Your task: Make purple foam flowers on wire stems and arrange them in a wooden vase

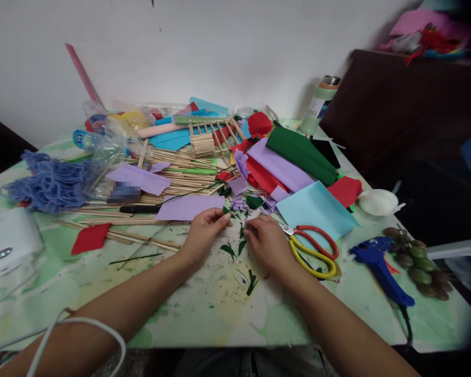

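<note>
My left hand (204, 233) is closed in a pinch on a small dark green paper piece (226, 210) at the middle of the table. Facing it, my right hand (267, 240) has its fingers curled together over the scraps; whatever they hold is hidden. Between and below the hands lie cut green leaf-shaped pieces (228, 250) and short green strips (251, 283). Scissors (312, 246) with red and yellow handles lie against the outer side of my right hand. Behind the hands are purple scraps (238, 203) and a flat purple sheet (190, 207).
A blue glue gun (384, 272) and grapes (422, 264) lie at the right. Light blue paper (317, 209), a green roll (302, 154) and a bottle (320, 104) stand farther back. Wooden sticks (180, 178) and blue yarn (49, 180) fill the left. A white cable (90, 322) crosses my left forearm.
</note>
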Motion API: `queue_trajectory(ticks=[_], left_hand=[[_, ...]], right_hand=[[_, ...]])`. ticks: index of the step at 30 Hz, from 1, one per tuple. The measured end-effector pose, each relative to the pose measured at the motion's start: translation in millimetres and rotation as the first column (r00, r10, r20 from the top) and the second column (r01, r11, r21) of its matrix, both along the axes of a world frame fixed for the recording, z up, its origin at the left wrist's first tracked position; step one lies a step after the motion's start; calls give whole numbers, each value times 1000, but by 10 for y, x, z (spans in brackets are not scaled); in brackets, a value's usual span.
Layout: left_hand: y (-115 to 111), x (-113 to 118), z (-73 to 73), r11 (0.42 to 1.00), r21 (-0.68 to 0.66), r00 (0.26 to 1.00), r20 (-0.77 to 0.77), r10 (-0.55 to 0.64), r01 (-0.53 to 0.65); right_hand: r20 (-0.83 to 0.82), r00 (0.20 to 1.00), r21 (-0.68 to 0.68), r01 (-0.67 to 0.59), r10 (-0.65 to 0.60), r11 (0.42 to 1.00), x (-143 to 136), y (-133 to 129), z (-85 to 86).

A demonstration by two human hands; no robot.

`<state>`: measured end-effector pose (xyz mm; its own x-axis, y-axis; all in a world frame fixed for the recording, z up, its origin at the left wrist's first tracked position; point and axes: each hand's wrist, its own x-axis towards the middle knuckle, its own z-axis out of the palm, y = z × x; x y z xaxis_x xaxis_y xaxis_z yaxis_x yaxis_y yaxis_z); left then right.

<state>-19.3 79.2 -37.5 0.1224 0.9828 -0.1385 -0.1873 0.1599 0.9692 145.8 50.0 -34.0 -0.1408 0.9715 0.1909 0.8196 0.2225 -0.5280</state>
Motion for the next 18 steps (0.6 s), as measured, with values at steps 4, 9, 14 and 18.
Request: queue_trajectory(ticks=[4,9,14,18], left_hand=[[20,9,-47,1000,10,998,49,24,-25],[33,12,-49,999,-4,995,97,35,-35],[33,6,-41,1000,-1,993,112,26,-26],[33,9,-61,1000,-6,994,108,28,-28]], right_hand=[[29,1000,-10,-3,4,1000,-30,22,-42],[-45,999,-18,-19,18,1000,-33,69,-77],[-66,998,-9,-24,23,1000,-42,85,-93],[-129,991,8,-29,30,1000,-36,101,-119]])
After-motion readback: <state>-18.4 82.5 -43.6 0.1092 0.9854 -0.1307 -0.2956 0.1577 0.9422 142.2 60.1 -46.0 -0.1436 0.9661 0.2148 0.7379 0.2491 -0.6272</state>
